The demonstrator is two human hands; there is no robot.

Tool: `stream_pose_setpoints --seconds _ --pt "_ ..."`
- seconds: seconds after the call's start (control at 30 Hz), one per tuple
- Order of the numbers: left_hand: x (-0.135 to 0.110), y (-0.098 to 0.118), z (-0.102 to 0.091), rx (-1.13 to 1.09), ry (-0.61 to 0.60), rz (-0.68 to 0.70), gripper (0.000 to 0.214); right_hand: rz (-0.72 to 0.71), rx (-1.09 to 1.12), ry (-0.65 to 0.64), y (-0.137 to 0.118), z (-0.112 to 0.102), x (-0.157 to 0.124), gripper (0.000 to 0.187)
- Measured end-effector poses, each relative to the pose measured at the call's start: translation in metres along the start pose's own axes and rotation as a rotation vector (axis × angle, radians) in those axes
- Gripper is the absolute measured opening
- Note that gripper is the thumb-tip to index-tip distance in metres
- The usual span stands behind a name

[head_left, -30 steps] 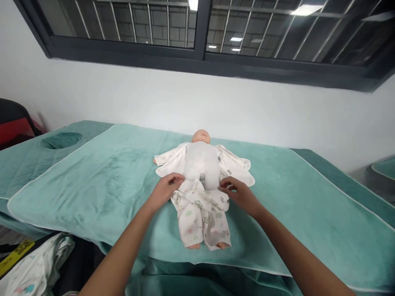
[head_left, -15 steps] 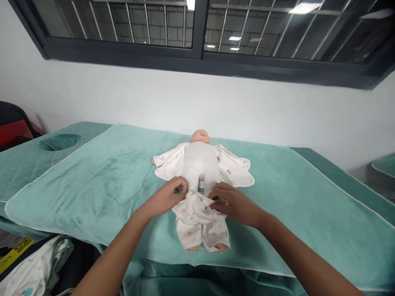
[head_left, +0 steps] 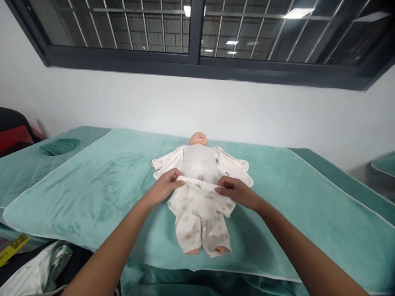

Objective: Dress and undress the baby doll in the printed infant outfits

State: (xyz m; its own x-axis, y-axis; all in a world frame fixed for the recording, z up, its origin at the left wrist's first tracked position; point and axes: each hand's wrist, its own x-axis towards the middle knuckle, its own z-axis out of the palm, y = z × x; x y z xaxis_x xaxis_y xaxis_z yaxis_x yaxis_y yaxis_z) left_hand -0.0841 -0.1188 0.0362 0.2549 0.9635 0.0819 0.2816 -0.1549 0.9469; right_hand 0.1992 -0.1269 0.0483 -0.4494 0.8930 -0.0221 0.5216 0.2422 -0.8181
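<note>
A baby doll [head_left: 200, 160] lies on its back on a green padded bed, head toward the wall and feet toward me. White patterned baby pants [head_left: 200, 201] cover its legs, with the waistband stretched across the lower torso; the toes show below the cuffs. My left hand [head_left: 165, 186] pinches the waistband at its left end. At the right end my right hand [head_left: 237, 191] grips the same band, fingers curled over it. An open white baby shirt [head_left: 233, 164] is on the doll's arms, its front spread to both sides of the grey torso.
The green bed cover [head_left: 92, 189] reaches both sides, and a face hole [head_left: 60, 146] is at the far left. A white wall and barred window stand behind. At lower left lies patterned white cloth [head_left: 38, 269] near a yellow tag [head_left: 14, 248].
Both hands have moved up toward the doll's torso, pulling the pants' waistband with them. The bunched fabric has spread out and now covers the upper legs.
</note>
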Motion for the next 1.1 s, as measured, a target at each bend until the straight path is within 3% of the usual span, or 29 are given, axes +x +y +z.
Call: stream_pose_setpoints --seconds 0.1,0.17,0.33,0.43,0.57,0.67,0.8,0.93,1.1 --pt "0.021 -0.018 0.007 0.03 0.301 0.01 0.009 0.021 -0.2 -0.131 0.008 -0.011 0.005 0.037" --pt "0.034 -0.025 0.014 0.053 0.366 0.019 0.011 0.013 -0.307 -0.109 0.011 -0.012 0.01 0.036" --pt "0.051 -0.025 0.021 0.077 0.271 0.061 0.036 -0.127 -0.397 0.365 0.022 0.002 0.027 0.027" --pt "0.058 -0.019 0.019 0.107 0.205 0.056 0.041 -0.132 -0.273 0.488 0.03 0.007 0.043 0.023" --pt "0.084 -0.014 0.013 0.14 0.23 0.028 0.027 0.024 -0.246 0.575 0.032 -0.006 0.078 0.021" --pt "0.115 -0.018 0.01 0.138 0.264 0.02 0.023 0.016 -0.267 0.546 0.033 -0.021 0.11 0.025" --pt "0.14 -0.034 0.011 0.108 0.299 0.002 0.027 0.038 -0.008 0.52 0.044 -0.023 0.138 0.036" --pt "0.134 -0.045 0.012 0.048 0.289 -0.06 0.028 0.044 0.14 0.468 0.056 -0.019 0.14 0.045" --pt "0.113 -0.034 -0.001 -0.077 0.076 -0.237 0.033 0.034 0.176 0.285 0.06 -0.031 0.128 0.046"
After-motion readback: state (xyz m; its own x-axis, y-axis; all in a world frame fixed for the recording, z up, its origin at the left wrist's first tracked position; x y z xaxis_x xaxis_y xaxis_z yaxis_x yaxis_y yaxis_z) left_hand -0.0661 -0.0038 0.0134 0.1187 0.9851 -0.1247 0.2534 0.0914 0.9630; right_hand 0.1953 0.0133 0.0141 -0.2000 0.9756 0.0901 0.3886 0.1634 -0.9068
